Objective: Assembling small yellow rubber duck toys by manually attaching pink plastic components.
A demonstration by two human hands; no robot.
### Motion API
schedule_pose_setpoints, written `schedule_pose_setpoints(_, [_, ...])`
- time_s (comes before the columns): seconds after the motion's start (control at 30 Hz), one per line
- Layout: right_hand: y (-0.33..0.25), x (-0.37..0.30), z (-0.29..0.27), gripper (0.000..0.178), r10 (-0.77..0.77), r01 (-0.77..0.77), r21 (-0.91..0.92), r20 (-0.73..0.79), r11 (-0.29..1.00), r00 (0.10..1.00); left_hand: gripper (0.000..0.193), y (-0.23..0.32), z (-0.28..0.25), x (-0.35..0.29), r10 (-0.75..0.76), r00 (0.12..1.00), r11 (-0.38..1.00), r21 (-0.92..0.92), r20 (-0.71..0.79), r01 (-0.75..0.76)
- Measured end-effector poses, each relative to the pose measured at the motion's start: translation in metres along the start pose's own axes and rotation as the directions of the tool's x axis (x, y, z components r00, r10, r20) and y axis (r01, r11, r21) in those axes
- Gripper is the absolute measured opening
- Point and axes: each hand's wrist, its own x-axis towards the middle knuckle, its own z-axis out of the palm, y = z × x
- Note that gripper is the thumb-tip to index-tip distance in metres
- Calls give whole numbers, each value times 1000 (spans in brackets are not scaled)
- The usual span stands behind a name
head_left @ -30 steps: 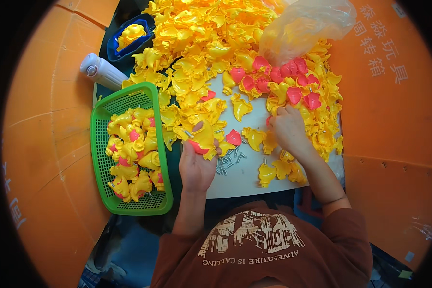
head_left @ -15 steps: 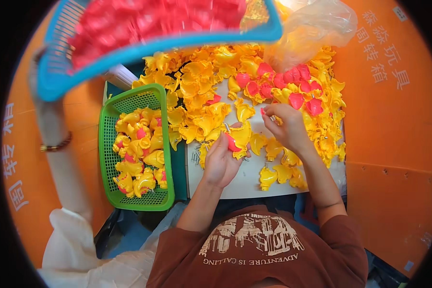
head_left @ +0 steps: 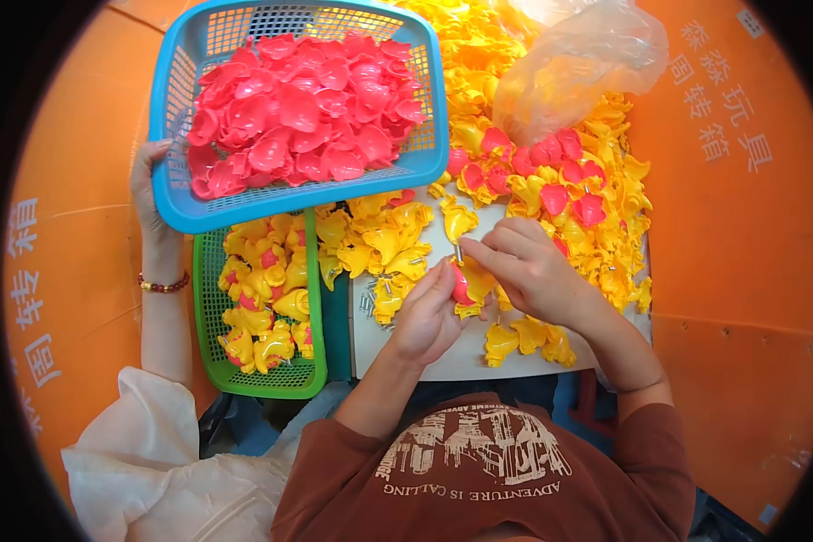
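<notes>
In my left hand [head_left: 427, 318], closed fingers hold a toy part made of a yellow plastic shell [head_left: 481, 282] and a glossy pink piece [head_left: 462, 287]. A small metal pin [head_left: 459, 254] stands up from its top. My right hand [head_left: 526, 271] is curled against the same part, its index fingertip at the pin; its thumb side is partly hidden. Just beyond the fingers lies another yellow shell [head_left: 459, 219]. Loose yellow shells [head_left: 384, 239] and several metal pins [head_left: 367, 298] surround my hands on the white tabletop [head_left: 438, 361].
At left, a co-worker's hand [head_left: 146, 176] holds a blue basket [head_left: 298, 200] of pink pieces over the far end of a green basket [head_left: 316, 357] containing yellow-and-pink toys. Yellow shells [head_left: 619, 199] and pink pieces [head_left: 590, 210] heap at right beneath a clear plastic bag [head_left: 587, 63]. Orange panels [head_left: 741, 379] flank the table.
My right hand has come left and down, bringing its fingers onto the toy part in my left hand. The co-worker's blue basket has shifted left and lower, now covering the green basket's far end.
</notes>
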Motion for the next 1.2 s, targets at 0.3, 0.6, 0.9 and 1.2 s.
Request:
schedule_pose_setpoints(0.3, [0,-16,0,19,414,-291,538,-120,791,902,43,-1,3,5,-26,984,995,-89,178,43])
schedule_pose_setpoints(0.6, [19,-9,-17,13,288,-158,514,-184,843,940,40,8,17,8,-24,989,998,-52,149,32])
schedule_pose_setpoints(0.9, [13,-28,3,12,202,-115,304,-272,946,941,41,-3,11,11,-52,969,998,-28,242,61])
schedule_pose_setpoints(1.2, [18,-39,6,10,384,-277,531,-100,801,918,32,-9,13,10,-80,993,996,58,83,75])
